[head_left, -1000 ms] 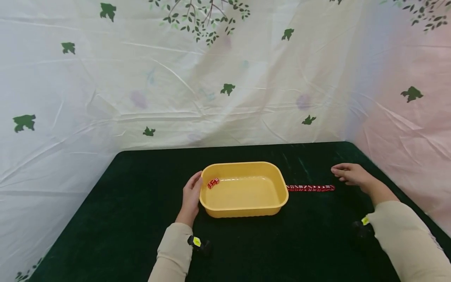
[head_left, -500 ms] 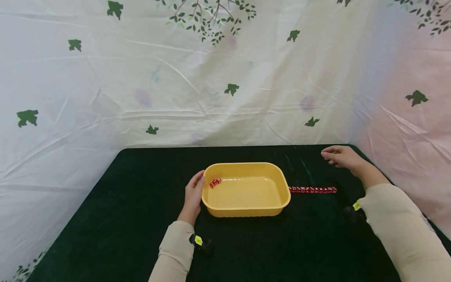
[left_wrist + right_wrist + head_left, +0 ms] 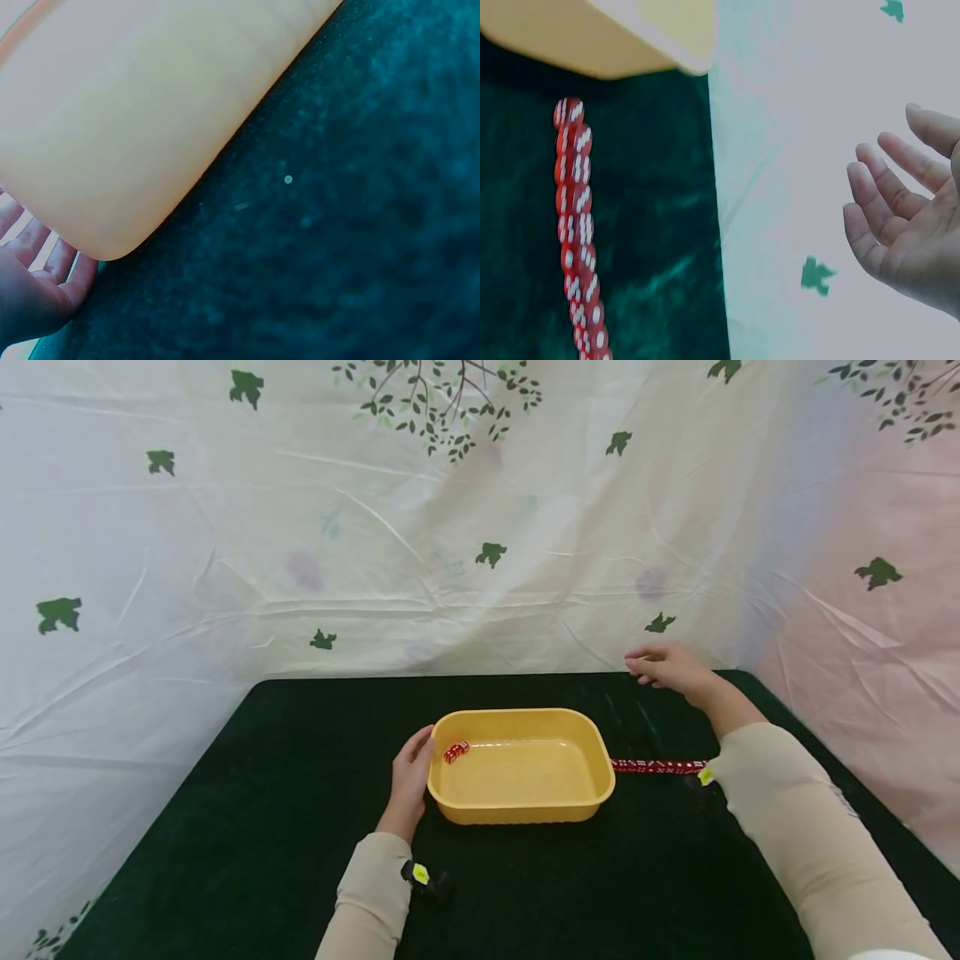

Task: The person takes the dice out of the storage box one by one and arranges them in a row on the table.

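Observation:
A yellow rectangular basin (image 3: pixel 521 814) sits mid-table, with a few red dice (image 3: pixel 456 752) at the left of its floor. Against its left end wall lies my left hand (image 3: pixel 408 777); the left wrist view shows the fingers (image 3: pixel 75 281) touching the outside of the basin's corner. A row of several red dice with white pips (image 3: pixel 652 766) runs from beside the basin's right end, partly covered by the right wrist in the head view. My right hand (image 3: pixel 671 672) hovers past the row over the table's far side, holding nothing, with loosely bent fingers in the right wrist view.
Dark green cloth (image 3: pixel 247 827) covers the table. A pale printed curtain (image 3: pixel 390 568) hangs behind its far edge and along both sides. Black wrist cameras (image 3: pixel 431 881) sit on both sleeves.
My right hand has moved from near the right end of the dice row, away and then left toward the table's far edge. The left hand, basin and dice have stayed put.

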{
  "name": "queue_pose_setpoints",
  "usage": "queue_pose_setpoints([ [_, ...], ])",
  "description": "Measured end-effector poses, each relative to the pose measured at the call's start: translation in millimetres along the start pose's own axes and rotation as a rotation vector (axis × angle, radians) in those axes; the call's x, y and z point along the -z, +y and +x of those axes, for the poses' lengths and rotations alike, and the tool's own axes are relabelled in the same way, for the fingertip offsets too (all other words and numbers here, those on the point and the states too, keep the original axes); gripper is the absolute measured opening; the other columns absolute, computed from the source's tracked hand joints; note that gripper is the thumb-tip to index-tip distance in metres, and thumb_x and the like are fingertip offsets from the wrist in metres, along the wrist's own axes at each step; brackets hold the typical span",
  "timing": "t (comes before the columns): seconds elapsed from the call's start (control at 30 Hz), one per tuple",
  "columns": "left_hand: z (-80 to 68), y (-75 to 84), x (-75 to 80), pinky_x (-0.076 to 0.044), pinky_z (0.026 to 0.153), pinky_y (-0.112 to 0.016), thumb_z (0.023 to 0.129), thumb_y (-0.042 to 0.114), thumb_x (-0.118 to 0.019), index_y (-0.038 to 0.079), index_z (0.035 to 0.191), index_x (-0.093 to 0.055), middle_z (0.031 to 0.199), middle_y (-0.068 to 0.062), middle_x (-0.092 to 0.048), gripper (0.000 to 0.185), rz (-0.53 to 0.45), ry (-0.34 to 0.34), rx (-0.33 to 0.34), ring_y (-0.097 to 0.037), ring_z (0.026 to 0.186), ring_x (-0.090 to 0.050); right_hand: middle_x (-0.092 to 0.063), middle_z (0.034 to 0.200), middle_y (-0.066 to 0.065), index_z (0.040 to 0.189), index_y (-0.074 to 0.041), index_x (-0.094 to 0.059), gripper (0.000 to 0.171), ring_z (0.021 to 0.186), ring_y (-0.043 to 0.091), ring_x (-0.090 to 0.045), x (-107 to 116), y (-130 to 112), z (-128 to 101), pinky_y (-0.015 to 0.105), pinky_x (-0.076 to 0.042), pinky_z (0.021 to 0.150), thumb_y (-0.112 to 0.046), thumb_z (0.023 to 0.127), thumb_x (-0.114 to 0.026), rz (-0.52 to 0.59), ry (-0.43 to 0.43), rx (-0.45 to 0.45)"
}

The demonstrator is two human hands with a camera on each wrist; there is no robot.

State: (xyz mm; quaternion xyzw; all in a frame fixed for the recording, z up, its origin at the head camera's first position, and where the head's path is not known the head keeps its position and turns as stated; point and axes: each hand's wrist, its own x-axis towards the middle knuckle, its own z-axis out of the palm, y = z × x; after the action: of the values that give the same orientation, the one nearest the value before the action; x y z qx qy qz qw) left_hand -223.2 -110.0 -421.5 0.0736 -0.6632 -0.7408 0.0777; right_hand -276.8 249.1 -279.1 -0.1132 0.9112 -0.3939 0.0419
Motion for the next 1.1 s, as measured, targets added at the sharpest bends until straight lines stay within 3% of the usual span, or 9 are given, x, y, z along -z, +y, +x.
queue_pose_setpoints([
  [0.33,-2.1,-0.1,-0.8,-0.037,0.089,-0.035,0.09,0.029,-0.046,0.013,0.124,-0.044,0.125,-0.007,-0.041,0.038,-0.012,-0.005,0.003,-0.022,0.109,-0.043,-0.052,0.103,0.017,0.115,0.0,-0.048,0.041,0.091,0.031,-0.05,-32.2,-26.5,20.5,0.038,-0.042,0.079,-0.03,0.088,-0.048,0.045,-0.039,0.068],
  [0.83,-3.2,0.7,-1.0,-0.036,0.09,-0.035,0.09,0.028,-0.045,0.012,0.124,-0.043,0.125,-0.007,-0.041,0.038,-0.008,0.002,-0.005,-0.022,0.109,-0.043,-0.055,0.104,0.013,0.113,-0.003,-0.052,0.032,0.084,0.026,-0.053,-92.1,-63.9,32.6,0.041,-0.042,0.079,-0.022,0.087,-0.051,0.119,-0.175,0.157],
  [1.1,-2.5,1.8,-1.8,-0.037,0.089,-0.035,0.09,0.028,-0.045,0.014,0.125,-0.043,0.126,-0.006,-0.04,0.038,0.002,0.003,0.005,-0.021,0.109,-0.042,-0.057,0.096,0.016,0.109,0.0,-0.054,0.029,0.085,0.038,-0.051,-122.7,-69.5,40.7,0.046,-0.041,0.079,-0.017,0.086,-0.054,0.207,-0.227,0.173],
])
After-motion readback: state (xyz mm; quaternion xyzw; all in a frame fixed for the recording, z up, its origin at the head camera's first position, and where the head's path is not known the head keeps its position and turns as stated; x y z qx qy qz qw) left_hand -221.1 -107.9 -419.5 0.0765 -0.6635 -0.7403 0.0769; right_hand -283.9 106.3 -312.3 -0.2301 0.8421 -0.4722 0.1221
